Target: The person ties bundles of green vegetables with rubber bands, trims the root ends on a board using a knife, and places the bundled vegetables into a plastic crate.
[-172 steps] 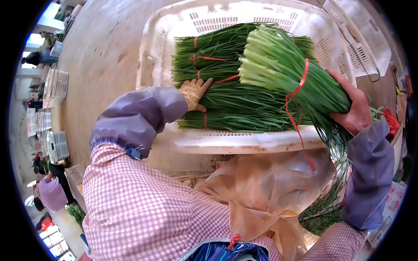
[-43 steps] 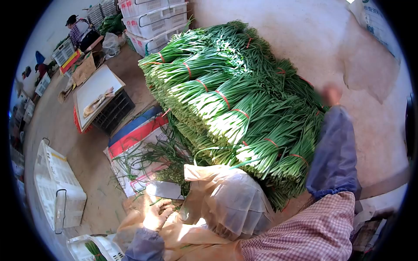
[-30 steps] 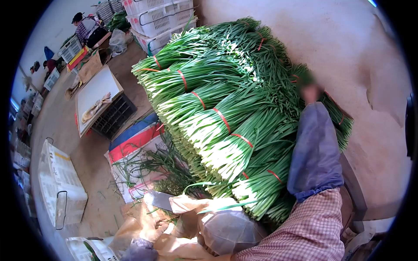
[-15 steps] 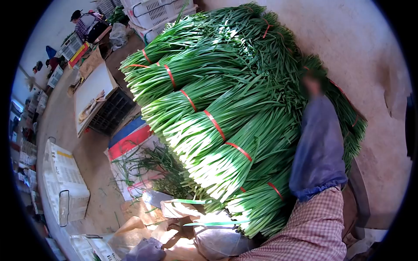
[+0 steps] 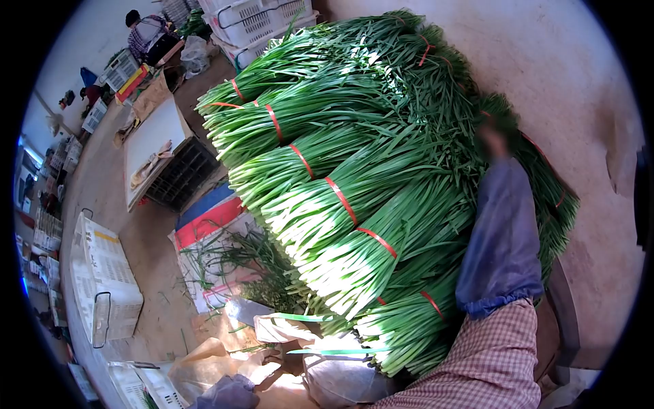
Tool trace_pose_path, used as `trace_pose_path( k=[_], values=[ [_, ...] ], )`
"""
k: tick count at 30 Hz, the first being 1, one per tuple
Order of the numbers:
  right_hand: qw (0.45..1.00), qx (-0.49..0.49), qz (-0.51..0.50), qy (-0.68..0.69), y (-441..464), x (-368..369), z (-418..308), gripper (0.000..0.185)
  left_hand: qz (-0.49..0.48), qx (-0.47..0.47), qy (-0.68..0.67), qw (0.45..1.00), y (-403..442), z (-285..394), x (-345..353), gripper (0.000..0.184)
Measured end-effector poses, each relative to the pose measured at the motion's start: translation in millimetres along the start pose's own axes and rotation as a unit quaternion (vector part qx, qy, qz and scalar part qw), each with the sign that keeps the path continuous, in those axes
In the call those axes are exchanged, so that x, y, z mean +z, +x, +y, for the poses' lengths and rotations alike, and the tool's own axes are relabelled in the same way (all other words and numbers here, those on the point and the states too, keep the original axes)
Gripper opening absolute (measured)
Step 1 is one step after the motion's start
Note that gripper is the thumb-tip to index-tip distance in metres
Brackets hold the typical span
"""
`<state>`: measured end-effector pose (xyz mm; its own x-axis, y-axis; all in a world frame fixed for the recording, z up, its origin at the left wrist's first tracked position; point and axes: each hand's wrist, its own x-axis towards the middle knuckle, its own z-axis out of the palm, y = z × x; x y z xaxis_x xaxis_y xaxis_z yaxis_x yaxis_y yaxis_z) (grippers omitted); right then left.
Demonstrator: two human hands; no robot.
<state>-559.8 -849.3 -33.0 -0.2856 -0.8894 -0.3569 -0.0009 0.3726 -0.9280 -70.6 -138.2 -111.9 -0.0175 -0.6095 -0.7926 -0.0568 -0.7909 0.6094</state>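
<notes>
A large pile of green leafy bundles [image 5: 340, 184], tied with red bands, fills the middle, pale cut ends facing lower left. My right arm reaches over its right side. My right hand [image 5: 496, 142] is blurred against the dark leaves beside a banded bundle [image 5: 555, 194] at the far right; its fingers cannot be made out. At the bottom, my left sleeve [image 5: 228, 393] lies by the tan apron [image 5: 204, 365]; folds hide my left hand. Loose green stalks [image 5: 262, 266] lie on a printed sheet left of the pile.
White crates [image 5: 255, 24] are stacked behind the pile. On the left stand a board [image 5: 157, 146] on a black crate [image 5: 180, 177] and a white crate [image 5: 109, 283]. Another white crate [image 5: 139, 385] is at the lower left. A person [image 5: 150, 37] sits at the upper left.
The view has turned from the bundles in the white crate to this pile and drawn nearer to it. My right arm now lies over the pile; my left hand, visible before, is hidden.
</notes>
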Motion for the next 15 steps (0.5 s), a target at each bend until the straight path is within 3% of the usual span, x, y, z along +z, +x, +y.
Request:
trace_pose_path(
  k=[1,7,9,10,11,13,15],
  values=[
    [0.999,0.013,0.03,-0.007,3.8,-4.9,4.0,0.07,-0.006,0.002,-0.004,1.0,1.9,-4.0,-0.9,0.049],
    [0.928,-0.235,0.277,-0.086,-39.3,16.8,-19.1,0.058,0.036,0.006,0.043,0.998,-9.4,33.8,1.0,0.051],
    [0.912,-0.297,0.27,-0.079,-98.0,27.8,-51.7,0.067,0.05,0.036,0.031,0.998,-22.5,61.7,2.4,0.051],
    [0.903,-0.33,0.266,-0.075,-122.1,29.1,-66.4,0.071,0.043,0.14,0.041,0.988,-17.5,58.1,-4.0,0.05],
    [0.894,-0.367,0.25,-0.051,-132.6,28.5,-76.2,0.071,0.038,0.117,-0.019,0.992,-19.8,68.3,-7.7,0.046],
    [0.87,-0.443,0.216,-0.005,-153.4,26.7,-99.0,0.072,0.099,0.126,-0.016,0.987,-29.3,92.0,-11.2,0.043],
    [0.839,-0.519,0.142,0.081,-192.6,31.1,-121.6,0.069,0.103,0.179,-0.05,0.977,-44.8,128.5,-13.9,0.041]
  ],
)
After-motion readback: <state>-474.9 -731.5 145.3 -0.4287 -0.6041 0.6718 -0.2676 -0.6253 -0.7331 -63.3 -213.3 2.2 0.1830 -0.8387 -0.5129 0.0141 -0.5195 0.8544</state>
